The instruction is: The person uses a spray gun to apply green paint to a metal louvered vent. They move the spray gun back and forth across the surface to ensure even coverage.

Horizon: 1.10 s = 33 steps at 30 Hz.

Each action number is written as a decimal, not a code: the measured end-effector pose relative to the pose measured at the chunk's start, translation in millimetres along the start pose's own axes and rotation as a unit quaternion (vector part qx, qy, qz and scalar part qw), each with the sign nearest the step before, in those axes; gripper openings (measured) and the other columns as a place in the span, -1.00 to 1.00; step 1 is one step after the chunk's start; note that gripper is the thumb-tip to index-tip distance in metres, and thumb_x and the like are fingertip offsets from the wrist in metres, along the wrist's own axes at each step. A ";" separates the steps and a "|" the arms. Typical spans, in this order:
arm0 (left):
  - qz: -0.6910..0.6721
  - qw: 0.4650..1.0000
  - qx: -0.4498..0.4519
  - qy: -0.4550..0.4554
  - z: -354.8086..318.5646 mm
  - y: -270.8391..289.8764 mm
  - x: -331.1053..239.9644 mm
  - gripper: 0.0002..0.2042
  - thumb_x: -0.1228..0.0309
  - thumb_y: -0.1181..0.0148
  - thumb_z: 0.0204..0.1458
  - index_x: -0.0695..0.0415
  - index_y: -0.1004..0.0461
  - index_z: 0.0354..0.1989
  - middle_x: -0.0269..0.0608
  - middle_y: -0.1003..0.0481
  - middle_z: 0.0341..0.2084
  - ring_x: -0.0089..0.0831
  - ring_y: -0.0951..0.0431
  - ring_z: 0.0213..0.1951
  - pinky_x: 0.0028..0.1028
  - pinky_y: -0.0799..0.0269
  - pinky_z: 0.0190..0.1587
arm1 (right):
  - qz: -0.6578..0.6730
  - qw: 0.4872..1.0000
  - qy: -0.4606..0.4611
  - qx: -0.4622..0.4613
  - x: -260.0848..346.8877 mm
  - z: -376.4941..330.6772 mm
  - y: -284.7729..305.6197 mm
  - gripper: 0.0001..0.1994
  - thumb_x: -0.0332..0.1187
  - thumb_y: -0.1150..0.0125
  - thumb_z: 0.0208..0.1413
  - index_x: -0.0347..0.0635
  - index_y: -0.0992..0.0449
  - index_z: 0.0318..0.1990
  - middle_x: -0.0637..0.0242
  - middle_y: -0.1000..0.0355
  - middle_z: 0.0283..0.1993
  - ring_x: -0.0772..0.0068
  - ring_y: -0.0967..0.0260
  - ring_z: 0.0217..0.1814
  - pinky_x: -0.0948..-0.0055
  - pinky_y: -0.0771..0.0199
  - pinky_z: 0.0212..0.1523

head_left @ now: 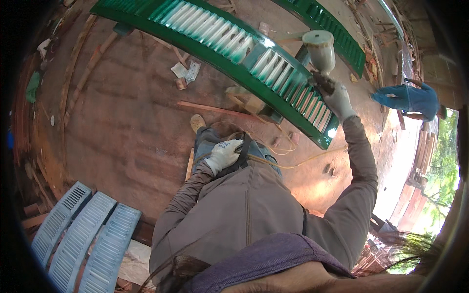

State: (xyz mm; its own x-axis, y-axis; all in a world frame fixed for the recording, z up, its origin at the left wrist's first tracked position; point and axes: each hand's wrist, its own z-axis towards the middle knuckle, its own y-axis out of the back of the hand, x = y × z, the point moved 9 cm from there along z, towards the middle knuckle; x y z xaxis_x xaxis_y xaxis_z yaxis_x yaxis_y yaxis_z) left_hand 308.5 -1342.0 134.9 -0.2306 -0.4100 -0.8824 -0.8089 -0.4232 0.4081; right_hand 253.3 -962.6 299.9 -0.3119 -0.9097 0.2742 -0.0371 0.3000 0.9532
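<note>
My right hand (338,101), in a pale glove with dark stains, is closed round a spray gun (320,52) whose whitish cup sits on top. The gun is over the right end of a slatted shutter panel (205,53) with a glossy green frame. Some of its slats are coated green; others look whitish or bare reddish wood. Down at my waist, my gloved left hand (223,155) is closed on a yellow hose (288,167), beside a black strap (243,151). Its fingertips are partly hidden.
Another green slatted panel (327,24) lies beyond at the upper right. Several pale blue-grey slatted panels (105,244) lean at the lower left. A wooden strip (215,108) and paper scraps (188,72) lie on the reddish floor. A person in blue (410,99) is at the right.
</note>
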 end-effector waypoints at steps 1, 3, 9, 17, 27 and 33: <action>0.001 1.000 -0.012 -0.001 -0.5 11.9 7.9 -0.63 0.26 -0.10 0.04 0.09 -0.47 0.02 -0.03 -0.51 -0.02 -0.09 -0.49 0.04 -0.22 -0.42 0.05 | -0.047 0.999 -0.017 0.003 -6.3 -3.1 -6.5 -0.58 -0.25 -0.25 0.13 -0.15 -0.48 0.14 0.02 -0.57 -0.12 0.06 -0.56 -0.14 0.24 -0.51 -0.13; -0.013 1.000 -0.011 0.008 -6.4 38.8 9.8 -0.63 0.29 -0.10 0.03 0.09 -0.47 0.04 -0.03 -0.52 -0.03 -0.08 -0.50 0.03 -0.23 -0.41 0.06 | 0.210 0.960 -0.130 0.133 61.0 -23.0 2.4 -0.59 -0.35 -0.25 0.11 -0.27 -0.47 0.13 0.13 -0.59 -0.15 0.33 -0.57 -0.24 0.37 -0.52 -0.20; -0.018 0.997 0.069 0.000 -0.7 76.8 29.5 -0.63 0.34 -0.11 0.04 0.14 -0.45 0.05 -0.01 -0.52 -0.05 -0.08 -0.52 0.00 -0.27 -0.43 0.03 | 0.173 0.976 -0.119 0.053 47.6 -7.4 -11.5 -0.55 -0.28 -0.29 0.05 -0.29 -0.47 0.08 0.00 -0.55 -0.11 0.21 -0.54 -0.12 0.27 -0.50 -0.09; -0.023 0.998 0.052 -0.026 -6.3 105.6 58.5 -0.60 0.23 -0.10 0.03 0.08 -0.46 0.05 -0.03 -0.51 -0.02 -0.06 -0.49 0.04 -0.22 -0.41 0.06 | -0.037 0.980 -0.191 -0.051 30.6 34.7 -1.9 -0.49 -0.01 -0.31 0.02 -0.33 -0.53 -0.10 -0.12 -0.49 -0.14 -0.21 -0.42 -0.05 0.12 -0.41 0.02; -0.023 0.998 0.063 -0.020 -2.8 123.0 58.8 -0.61 0.33 -0.19 0.05 0.18 -0.45 0.07 -0.02 -0.54 -0.05 -0.10 -0.53 0.01 -0.29 -0.44 0.04 | 0.288 0.945 -0.131 0.082 86.4 -3.9 -25.7 -0.61 -0.33 -0.30 0.11 -0.30 -0.48 0.06 0.25 -0.49 -0.21 0.51 -0.42 -0.25 0.45 -0.43 -0.27; -0.021 0.996 0.085 -0.022 0.0 120.9 50.6 -0.61 0.23 -0.11 0.04 0.09 -0.46 0.03 -0.05 -0.53 -0.06 -0.06 -0.51 0.00 -0.22 -0.43 0.01 | -0.063 0.985 -0.161 0.013 77.0 39.1 -20.7 -0.49 -0.08 -0.34 0.02 -0.21 -0.50 0.06 -0.02 -0.51 -0.03 0.02 -0.43 0.09 0.19 -0.41 0.07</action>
State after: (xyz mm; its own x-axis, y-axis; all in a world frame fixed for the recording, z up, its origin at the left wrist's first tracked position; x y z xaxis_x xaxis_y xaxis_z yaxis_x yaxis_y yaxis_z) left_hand 199.0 -1413.9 139.6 -0.2154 -0.3576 -0.9087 -0.8972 -0.2949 0.3288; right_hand 193.0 -1027.6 296.3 -0.5873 -0.8037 0.0950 -0.1183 0.2014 0.9724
